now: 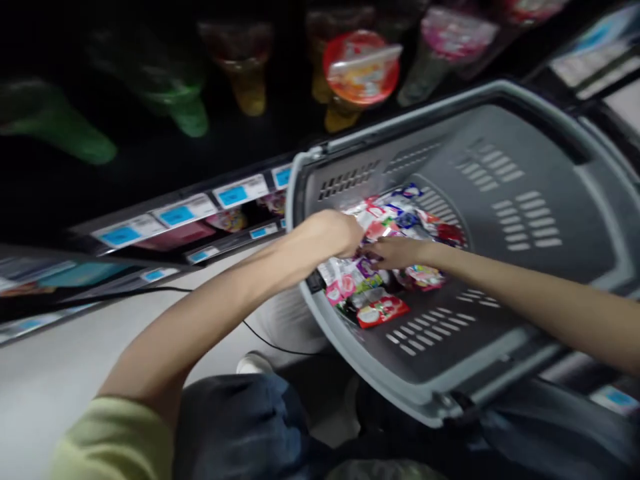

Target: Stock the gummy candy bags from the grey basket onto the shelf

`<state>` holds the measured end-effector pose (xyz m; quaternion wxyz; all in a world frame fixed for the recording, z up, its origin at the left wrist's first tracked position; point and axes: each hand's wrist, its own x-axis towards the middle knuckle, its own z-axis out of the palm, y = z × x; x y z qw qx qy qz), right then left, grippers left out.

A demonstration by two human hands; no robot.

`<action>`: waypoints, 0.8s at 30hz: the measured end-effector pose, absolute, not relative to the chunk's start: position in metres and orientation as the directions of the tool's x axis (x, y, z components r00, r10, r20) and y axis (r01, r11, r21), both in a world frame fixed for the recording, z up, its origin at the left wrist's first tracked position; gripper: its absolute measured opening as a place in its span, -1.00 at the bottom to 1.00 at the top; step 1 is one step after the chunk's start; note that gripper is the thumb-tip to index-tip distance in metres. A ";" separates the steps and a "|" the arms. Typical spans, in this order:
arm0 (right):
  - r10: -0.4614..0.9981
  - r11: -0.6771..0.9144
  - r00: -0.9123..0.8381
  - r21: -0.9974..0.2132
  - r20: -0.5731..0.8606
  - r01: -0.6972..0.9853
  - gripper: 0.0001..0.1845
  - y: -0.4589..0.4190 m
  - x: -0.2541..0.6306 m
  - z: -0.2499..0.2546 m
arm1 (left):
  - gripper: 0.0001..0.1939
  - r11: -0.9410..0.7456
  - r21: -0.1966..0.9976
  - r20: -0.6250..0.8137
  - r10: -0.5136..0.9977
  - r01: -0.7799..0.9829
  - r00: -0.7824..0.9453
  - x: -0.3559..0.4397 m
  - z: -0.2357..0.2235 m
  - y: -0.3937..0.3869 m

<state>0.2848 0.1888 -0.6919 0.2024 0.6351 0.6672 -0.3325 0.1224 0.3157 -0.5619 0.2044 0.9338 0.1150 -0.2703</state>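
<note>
Inside a grey plastic shopping basket (pixel 540 147) lies a heap of small, colourful candy packets (pixel 385 217). My left hand (pixel 340 233) is at the near-left end of the heap, its fingers curled down and mostly hidden behind the hand. From the right, my right hand (pixel 397 252) reaches in with bent fingers, close to the left fingertips and touching the packets. Whatever sits between the fingers of either hand is too small and blurred to make out. A red packet (pixel 383 311) and a purple one (pixel 367 268) lie just below the hands.
Dark shelves with blue-and-white price labels (pixel 240 193) run behind the basket. Cups with an orange-red lid (pixel 363 70) and a pink wrapper (pixel 457 33) stand there, beside green containers (pixel 187 110). A thin black cable (pixel 280 347) crosses the pale floor (pixel 150 320).
</note>
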 end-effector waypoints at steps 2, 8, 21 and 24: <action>0.681 -0.013 -0.160 -0.230 -0.715 0.973 -0.49 0.191 0.287 -0.698 | -0.78 -0.937 0.247 -0.608 0.048 0.247 0.792 0.124 -0.560 0.316; 0.743 -0.085 -0.231 -0.431 -0.628 0.898 -0.68 0.194 0.290 -0.701 | -0.67 -0.964 0.193 -0.637 0.019 0.184 0.771 0.122 -0.556 0.317; 0.806 -0.280 -0.225 -0.688 -0.547 0.669 -0.82 0.205 0.273 -0.687 | -0.66 -0.950 0.201 -0.622 0.066 0.241 0.780 0.123 -0.564 0.321; 0.864 -0.388 -0.119 -0.798 -0.489 0.462 -0.82 0.214 0.271 -0.675 | -0.58 -0.937 0.213 -0.626 0.086 0.276 0.775 0.124 -0.561 0.319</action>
